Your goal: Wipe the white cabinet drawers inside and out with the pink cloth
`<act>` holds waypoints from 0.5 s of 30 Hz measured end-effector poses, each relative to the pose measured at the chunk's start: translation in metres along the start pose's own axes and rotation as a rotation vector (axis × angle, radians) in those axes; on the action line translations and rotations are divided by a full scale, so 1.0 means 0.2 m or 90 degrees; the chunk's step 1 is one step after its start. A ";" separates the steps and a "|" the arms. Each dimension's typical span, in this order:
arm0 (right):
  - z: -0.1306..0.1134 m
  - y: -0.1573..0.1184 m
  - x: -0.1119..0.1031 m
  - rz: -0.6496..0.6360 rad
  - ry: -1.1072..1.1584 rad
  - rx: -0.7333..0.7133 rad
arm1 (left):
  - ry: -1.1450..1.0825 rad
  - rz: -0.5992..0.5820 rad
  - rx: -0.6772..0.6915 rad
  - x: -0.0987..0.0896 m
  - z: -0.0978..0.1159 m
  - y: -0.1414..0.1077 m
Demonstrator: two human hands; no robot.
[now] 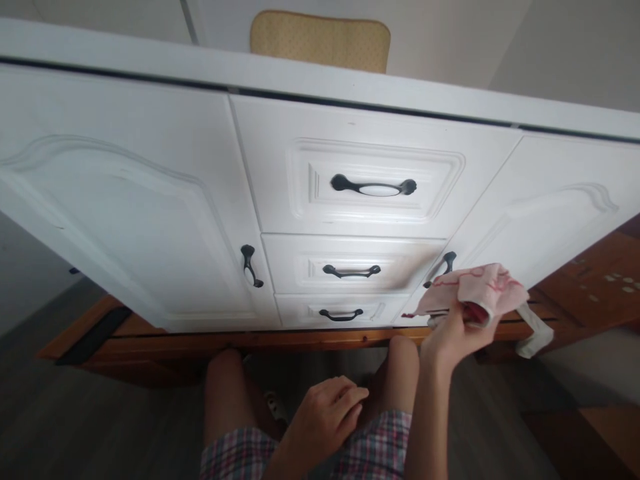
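Note:
My right hand (460, 333) is closed around a bunched pink cloth (493, 283) with red markings. It is raised in front of the right cabinet door (540, 213), by that door's dark handle (445, 263), which the cloth partly covers in view. My left hand (327, 413) rests low over my lap with its fingers curled together, and nothing shows in it. Ahead are the white drawers, the top one with a black-and-white handle (374, 187), and below it the middle handle (351, 271) and the bottom handle (341, 315). All three drawers are closed.
The left cabinet door (130, 220) is closed, with its own handle (250, 267). A white countertop edge (320, 70) runs across the top, with a tan padded panel (320, 40) behind it. Wooden boards (195, 341) lie along the cabinet base. A whitish cloth (535, 333) hangs at right.

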State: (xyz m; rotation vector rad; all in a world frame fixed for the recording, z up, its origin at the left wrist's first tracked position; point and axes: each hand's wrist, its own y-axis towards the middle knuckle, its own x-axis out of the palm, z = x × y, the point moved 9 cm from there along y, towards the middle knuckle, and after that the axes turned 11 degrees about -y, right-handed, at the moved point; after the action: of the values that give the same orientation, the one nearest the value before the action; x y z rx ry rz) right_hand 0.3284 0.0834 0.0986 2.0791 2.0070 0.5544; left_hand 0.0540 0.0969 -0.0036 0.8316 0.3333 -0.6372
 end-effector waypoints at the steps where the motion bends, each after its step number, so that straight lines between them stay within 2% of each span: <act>1: -0.04 0.02 0.03 0.020 -0.019 -0.041 | 0.000 -0.005 -0.015 0.00 -0.03 -0.05; 3: -0.09 0.02 0.14 0.008 -0.031 -0.072 | 0.003 0.002 -0.044 -0.02 -0.09 -0.14; 6: -0.17 -0.12 0.39 -0.150 -0.013 -0.064 | 0.014 0.026 -0.079 -0.04 -0.17 -0.28; 8: -0.27 -0.29 0.54 -0.259 -0.001 -0.095 | 0.029 0.041 -0.082 -0.06 -0.21 -0.36; 10: -0.39 -0.51 0.65 -0.342 0.004 -0.174 | 0.041 0.040 -0.083 -0.06 -0.24 -0.43; 13: -0.56 -0.84 0.75 -0.432 0.021 -0.307 | 0.055 0.018 -0.095 -0.06 -0.26 -0.50; 15: -0.60 -1.03 0.79 -0.474 0.001 -0.382 | 0.062 0.000 -0.094 -0.05 -0.26 -0.51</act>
State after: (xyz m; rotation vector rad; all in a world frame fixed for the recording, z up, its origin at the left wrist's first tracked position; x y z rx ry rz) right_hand 0.0929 0.2392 0.1459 0.9090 2.0651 0.8444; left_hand -0.0217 0.0897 -0.0914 0.7226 0.4632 -0.5660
